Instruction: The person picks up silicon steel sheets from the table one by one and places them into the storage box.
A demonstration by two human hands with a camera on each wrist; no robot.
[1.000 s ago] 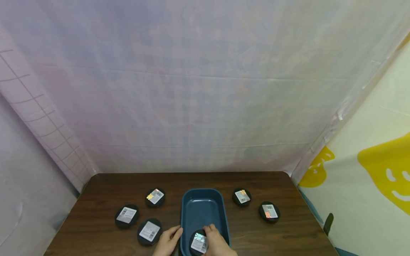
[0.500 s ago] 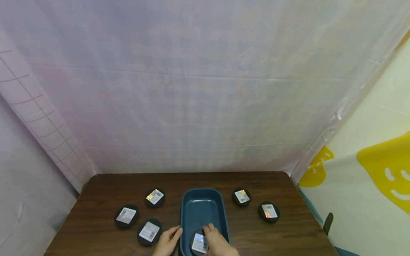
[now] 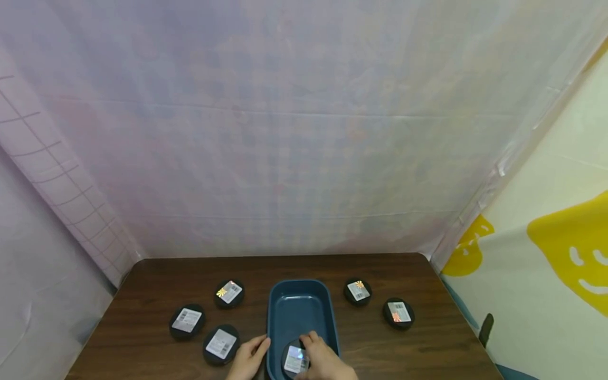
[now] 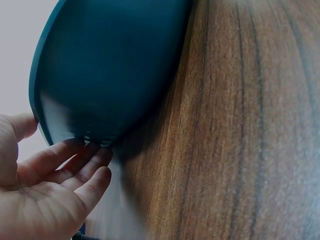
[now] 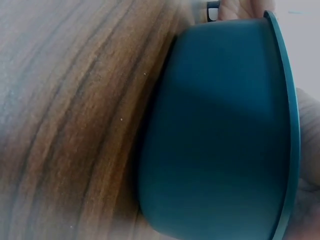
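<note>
A deep blue rectangular tray (image 3: 296,323) stands at the front middle of the table. My left hand (image 3: 250,357) pinches its left side; in the left wrist view the thumb (image 4: 24,125) is at the rim and the fingers (image 4: 82,167) touch the outer wall. Inside the tray's near end, my right hand (image 3: 326,360) grips a flat round black disc with a white barcode label (image 3: 293,363). The right wrist view shows mostly the tray's outer wall (image 5: 220,125), with part of the right hand (image 5: 310,140) behind the rim; the disc is hidden there.
Similar labelled black discs lie on the brown wooden table (image 3: 380,353): three at the left, including a near one (image 3: 221,344), and two at the right, one of them farther right (image 3: 399,313). Pale cloth (image 3: 285,158) hangs behind the table's back edge.
The right hand and the disc have shifted very slightly inside the tray, and the glare on the disc's label has changed. The left hand stays at the tray's side.
</note>
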